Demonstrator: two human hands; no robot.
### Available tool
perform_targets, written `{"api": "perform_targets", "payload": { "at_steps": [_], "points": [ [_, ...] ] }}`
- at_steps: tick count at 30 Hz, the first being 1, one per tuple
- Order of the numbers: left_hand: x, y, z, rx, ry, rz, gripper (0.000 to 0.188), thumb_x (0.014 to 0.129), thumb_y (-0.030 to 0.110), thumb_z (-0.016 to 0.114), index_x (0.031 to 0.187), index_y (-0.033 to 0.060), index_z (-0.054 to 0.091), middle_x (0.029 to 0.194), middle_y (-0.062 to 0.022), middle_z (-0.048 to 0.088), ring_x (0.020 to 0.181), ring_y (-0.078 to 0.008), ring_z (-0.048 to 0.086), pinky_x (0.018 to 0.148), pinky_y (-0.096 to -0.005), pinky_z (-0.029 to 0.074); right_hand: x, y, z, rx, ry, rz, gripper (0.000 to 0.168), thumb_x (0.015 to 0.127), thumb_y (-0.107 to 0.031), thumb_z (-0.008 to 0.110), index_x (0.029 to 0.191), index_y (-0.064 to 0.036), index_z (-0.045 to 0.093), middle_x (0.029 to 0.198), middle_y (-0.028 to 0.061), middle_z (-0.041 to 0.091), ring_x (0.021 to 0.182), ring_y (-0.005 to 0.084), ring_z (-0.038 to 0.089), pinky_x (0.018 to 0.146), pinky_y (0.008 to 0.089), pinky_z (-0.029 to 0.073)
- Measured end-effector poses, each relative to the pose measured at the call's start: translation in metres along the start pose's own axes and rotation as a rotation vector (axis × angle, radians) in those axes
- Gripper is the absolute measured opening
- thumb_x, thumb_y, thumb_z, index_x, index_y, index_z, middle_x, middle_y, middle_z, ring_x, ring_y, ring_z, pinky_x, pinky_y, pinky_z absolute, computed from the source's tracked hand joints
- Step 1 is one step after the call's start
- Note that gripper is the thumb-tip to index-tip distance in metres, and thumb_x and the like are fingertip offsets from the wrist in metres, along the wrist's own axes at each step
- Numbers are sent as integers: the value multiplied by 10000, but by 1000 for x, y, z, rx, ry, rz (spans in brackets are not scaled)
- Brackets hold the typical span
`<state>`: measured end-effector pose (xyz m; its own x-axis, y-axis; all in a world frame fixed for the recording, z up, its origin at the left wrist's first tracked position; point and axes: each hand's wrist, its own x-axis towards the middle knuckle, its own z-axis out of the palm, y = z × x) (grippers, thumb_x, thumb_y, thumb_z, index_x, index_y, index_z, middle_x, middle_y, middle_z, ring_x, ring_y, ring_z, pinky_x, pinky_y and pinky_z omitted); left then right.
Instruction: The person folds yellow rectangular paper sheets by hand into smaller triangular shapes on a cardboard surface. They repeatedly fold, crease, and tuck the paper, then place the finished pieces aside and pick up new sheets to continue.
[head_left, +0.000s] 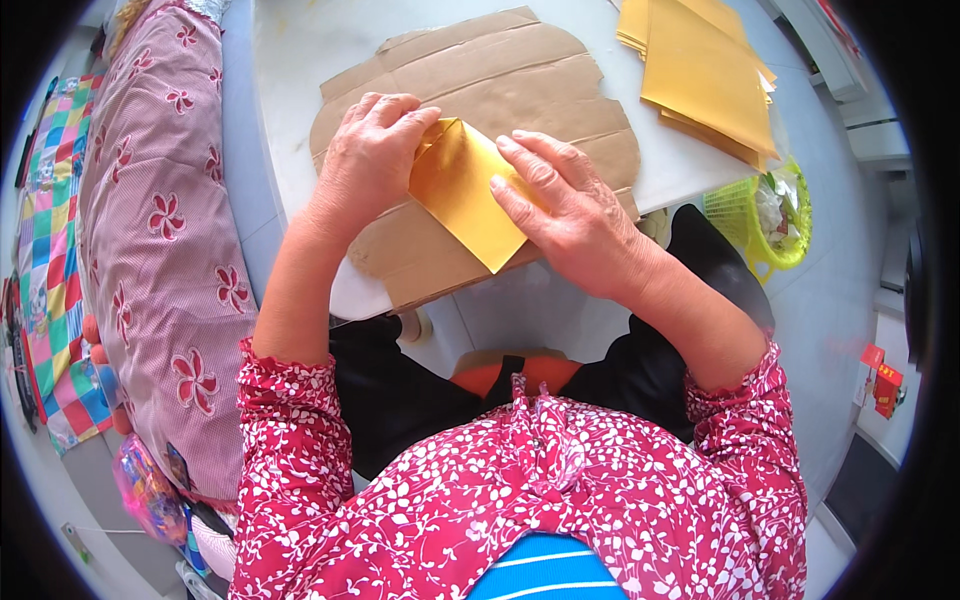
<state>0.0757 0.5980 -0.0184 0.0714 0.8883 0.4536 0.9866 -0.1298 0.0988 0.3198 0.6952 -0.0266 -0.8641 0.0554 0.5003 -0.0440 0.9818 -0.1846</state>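
A sheet of gold foil paper (471, 199), partly folded, lies at a slant on a flat piece of brown cardboard (480, 67). My left hand (371, 161) pinches its upper left edge, where a folded flap with creases shows beside the thumb. The fingers of my right hand (566, 206) rest spread on the paper's right edge and cover part of it. The paper's lower corner points towards me, close to the cardboard's front edge.
Under the cardboard is a white tabletop (292, 112). A stack of gold paper (701, 82) lies at its right end. A yellow-green basket (799, 225) holding crumpled plastic stands on the floor nearby. Left of the table runs a pink flower-patterned cover (161, 262).
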Motion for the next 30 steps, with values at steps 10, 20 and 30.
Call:
{"api": "perform_targets", "payload": {
  "at_steps": [10, 20, 30],
  "points": [
    [-21, 19, -7, -217, -107, -74, 225, 773, 14, 718, 986, 17, 644, 1077, -123, 643, 1042, -313, 600, 879, -389, 520, -8, -8, 11, 8, -13, -100, 321, 785, -86, 639, 1072, 54, 663, 1115, 198, 680, 1152, 351, 632, 1012, 468, 504],
    [-34, 45, -17, -433, -240, -134, 521, 645, 207, 888, 1045, 36, 600, 1324, -213, 484, 1272, -425, 450, 1061, -474, 399, -12, -8, 9, 190, 61, 4, 274, 796, -40, 624, 1049, 66, 632, 1042, 221, 683, 1081, 374, 661, 977, 463, 528],
    [-33, 46, -10, -501, -158, -180, 119, 806, 67, 755, 875, 2, 683, 1271, -201, 577, 1264, -388, 495, 1047, -445, 411, -10, -11, 3, 346, 154, 336, 285, 818, 24, 680, 1093, 57, 611, 973, 214, 667, 942, 365, 659, 847, 416, 549]
  ]
}}
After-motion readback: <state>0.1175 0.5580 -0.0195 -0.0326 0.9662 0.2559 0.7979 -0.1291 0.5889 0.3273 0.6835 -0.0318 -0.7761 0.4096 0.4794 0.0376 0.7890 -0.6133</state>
